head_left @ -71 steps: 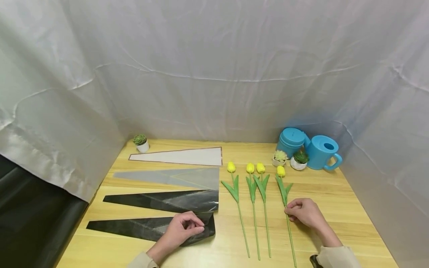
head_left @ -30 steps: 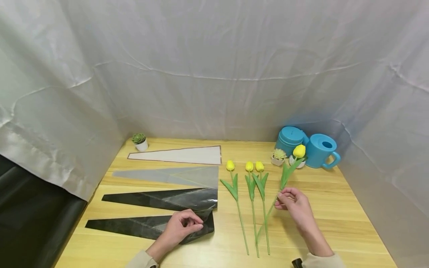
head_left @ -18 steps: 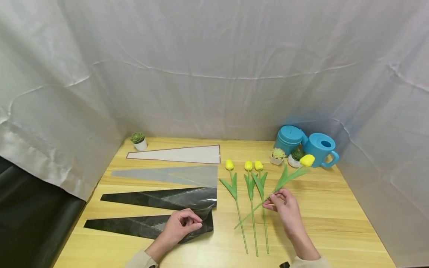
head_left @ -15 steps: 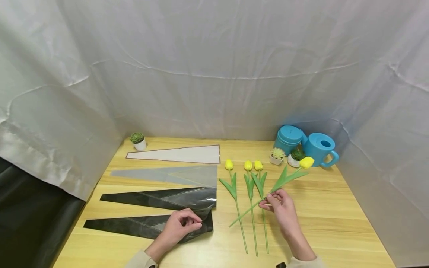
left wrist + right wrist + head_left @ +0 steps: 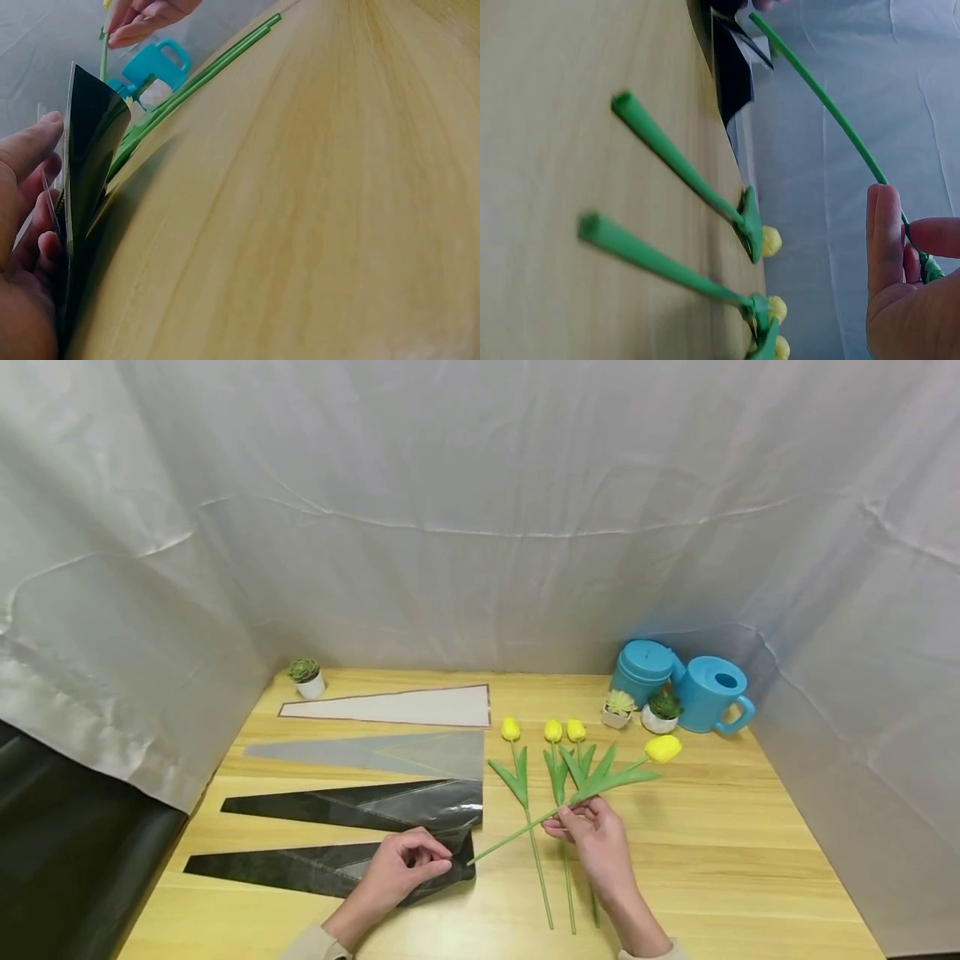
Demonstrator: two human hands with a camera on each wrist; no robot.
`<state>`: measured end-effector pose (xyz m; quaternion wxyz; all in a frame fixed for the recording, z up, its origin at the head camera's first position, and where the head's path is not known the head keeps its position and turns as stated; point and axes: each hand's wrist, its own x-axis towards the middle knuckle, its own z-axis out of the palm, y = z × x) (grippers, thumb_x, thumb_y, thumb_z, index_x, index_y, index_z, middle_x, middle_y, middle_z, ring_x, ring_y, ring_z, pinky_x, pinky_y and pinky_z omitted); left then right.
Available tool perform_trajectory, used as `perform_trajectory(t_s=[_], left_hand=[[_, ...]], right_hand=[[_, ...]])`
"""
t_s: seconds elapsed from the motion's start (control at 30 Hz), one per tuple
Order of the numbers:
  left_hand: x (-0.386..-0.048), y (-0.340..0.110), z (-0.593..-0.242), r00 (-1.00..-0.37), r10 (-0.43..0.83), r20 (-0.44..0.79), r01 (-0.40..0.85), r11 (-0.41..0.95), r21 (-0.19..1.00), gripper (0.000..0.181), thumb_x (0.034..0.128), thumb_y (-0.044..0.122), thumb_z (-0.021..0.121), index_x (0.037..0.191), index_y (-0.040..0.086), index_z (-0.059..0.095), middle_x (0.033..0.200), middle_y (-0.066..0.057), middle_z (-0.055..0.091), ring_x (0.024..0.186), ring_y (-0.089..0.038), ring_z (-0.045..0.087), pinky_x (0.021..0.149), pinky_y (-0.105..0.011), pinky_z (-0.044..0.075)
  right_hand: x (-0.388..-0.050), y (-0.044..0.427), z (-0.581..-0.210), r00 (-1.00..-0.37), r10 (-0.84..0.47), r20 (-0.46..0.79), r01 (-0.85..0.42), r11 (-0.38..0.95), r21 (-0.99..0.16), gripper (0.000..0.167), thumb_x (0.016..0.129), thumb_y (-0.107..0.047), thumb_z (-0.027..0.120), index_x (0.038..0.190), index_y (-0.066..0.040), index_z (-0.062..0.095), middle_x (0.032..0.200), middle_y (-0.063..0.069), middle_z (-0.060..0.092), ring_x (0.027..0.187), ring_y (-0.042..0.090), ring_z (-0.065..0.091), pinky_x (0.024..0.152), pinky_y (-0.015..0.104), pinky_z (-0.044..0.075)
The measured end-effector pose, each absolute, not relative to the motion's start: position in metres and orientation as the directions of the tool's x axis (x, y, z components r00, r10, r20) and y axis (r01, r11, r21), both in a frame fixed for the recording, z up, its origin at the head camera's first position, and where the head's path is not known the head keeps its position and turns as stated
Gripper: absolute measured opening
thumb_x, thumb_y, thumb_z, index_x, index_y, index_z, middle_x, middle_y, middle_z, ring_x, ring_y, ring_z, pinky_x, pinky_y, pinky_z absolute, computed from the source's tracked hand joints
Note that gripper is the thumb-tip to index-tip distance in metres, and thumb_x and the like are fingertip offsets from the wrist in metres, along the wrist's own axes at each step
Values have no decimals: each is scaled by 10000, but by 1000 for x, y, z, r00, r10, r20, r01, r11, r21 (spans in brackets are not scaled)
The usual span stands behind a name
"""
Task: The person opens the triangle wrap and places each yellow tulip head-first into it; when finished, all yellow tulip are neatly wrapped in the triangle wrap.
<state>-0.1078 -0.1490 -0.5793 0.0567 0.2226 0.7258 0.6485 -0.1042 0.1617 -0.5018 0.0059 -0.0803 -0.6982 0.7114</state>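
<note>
My left hand (image 5: 405, 864) pinches the lifted wide end of the nearest black flower sleeve (image 5: 262, 867). In the left wrist view a clear film and the black sheet (image 5: 86, 150) stand parted at the fingertips. My right hand (image 5: 596, 843) pinches a yellow artificial tulip (image 5: 663, 749) on its stem just below the leaves. The tulip is tilted, bloom to the right; its stem end points left at the sleeve's mouth. Whether the end is inside the mouth I cannot tell. Below it lie several more tulips (image 5: 511, 729), partly covered by my right hand.
Beyond the near sleeve lie another black sleeve (image 5: 300, 804), a greyish clear sleeve (image 5: 337, 752) and a white red-edged one (image 5: 420, 707). A potted succulent (image 5: 306, 678) stands back left. Two small potted plants (image 5: 617, 708), a blue canister (image 5: 642, 670) and a blue watering can (image 5: 708, 693) stand back right.
My right hand has picked the rightmost tulip off the table, turned it stem-end left, and carried it left to the sleeve's mouth. My left hand keeps its hold on the sleeve.
</note>
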Motion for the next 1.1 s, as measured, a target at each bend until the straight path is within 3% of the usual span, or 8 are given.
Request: perform_trajectory(t_s=[0.53, 0.77, 1.1], left_hand=[[-110, -145, -578, -911, 381, 160, 204, 78, 976, 93, 917, 129, 797, 1009, 120, 802, 856, -22, 674, 661, -64, 540, 587, -247, 490], [-111, -140, -577, -911, 375, 169, 217, 88, 972, 95, 915, 149, 801, 1009, 139, 806, 856, -43, 678, 652, -100, 541, 587, -250, 489], [-113, -132, -581, -904, 369, 214, 255, 65, 965, 88, 921, 122, 791, 1008, 116, 802, 839, -56, 677, 641, -103, 542, 570, -244, 482]], right_hand=[[-99, 135, -515, -986, 97, -138, 132, -59, -989, 189, 978, 88, 607, 1142, 159, 544, 984, 270, 690, 812, 225, 757, 790, 321, 630], [-95, 125, -518, -980, 93, -176, 174, -27, -984, 198, 980, 11, 660, 1128, 117, 581, 1002, 224, 714, 637, 168, 701, 634, 296, 618], [-89, 111, -525, -967, 98, -237, 239, 14, -971, 254, 956, -92, 733, 1120, 64, 617, 879, 112, 671, 526, 108, 540, 460, 221, 472]])
